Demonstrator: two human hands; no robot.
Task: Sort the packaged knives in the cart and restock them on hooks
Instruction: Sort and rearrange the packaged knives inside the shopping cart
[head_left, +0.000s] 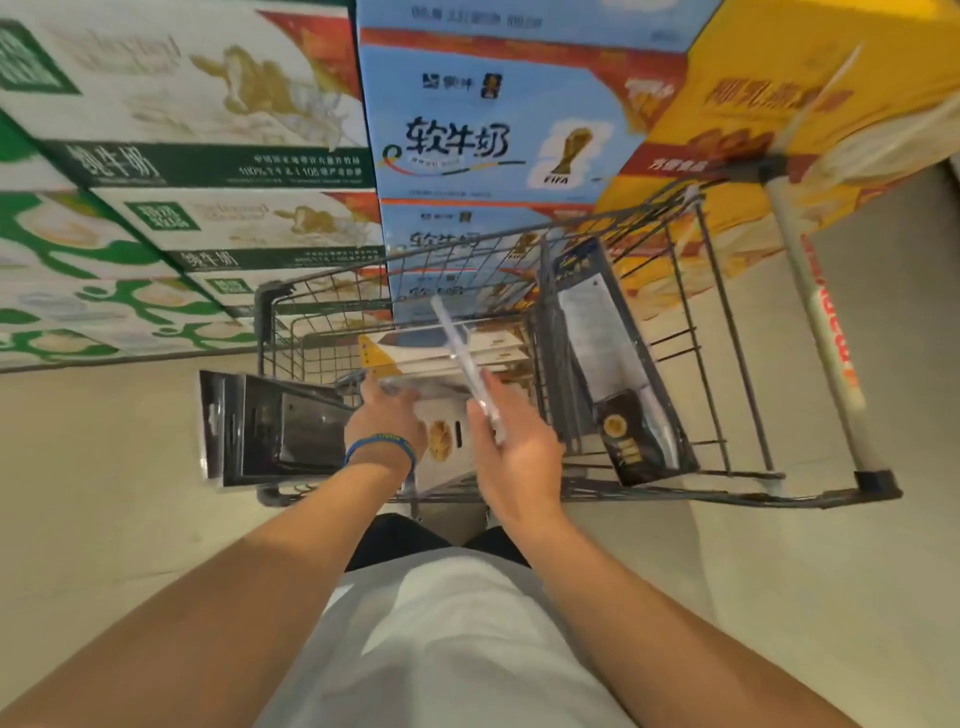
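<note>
**Clear-plastic knife pack in hand over the cart: the sorting step**

The person stands at the wire cart (727, 312), both arms reaching into its basket. The right hand (511, 457) pinches a thin clear pack (457, 343) by its near end, thumb on one face and fingers behind. The pack is seen edge-on and angles up and away over the basket.

The left hand (387, 415), with a blue wristband (379, 447), lies on a pile of white-and-yellow packs (415, 353) on the basket floor. Its fingertips are hidden against the topmost pack, so I cannot tell whether it grips or only steadies.

Other packaged knives are already in separate places. A set of dark packs (270, 426) juts over the basket's left edge. One tall dark pack (613, 364) stands upright in the narrow section just beyond the basket's right wall, towards the cart handle (821, 338). Stacked milk cartons (467, 140) fill the background, and no hooks are in view.

Judging by this, the task is at sorting, with restocking not begun. The next move probably calls for matching the clear pack to its own kind and laying it flat there. The left hand would need to keep the slippery pile from sliding. With a thin pack held only at one end, it may swing or slip.
</note>
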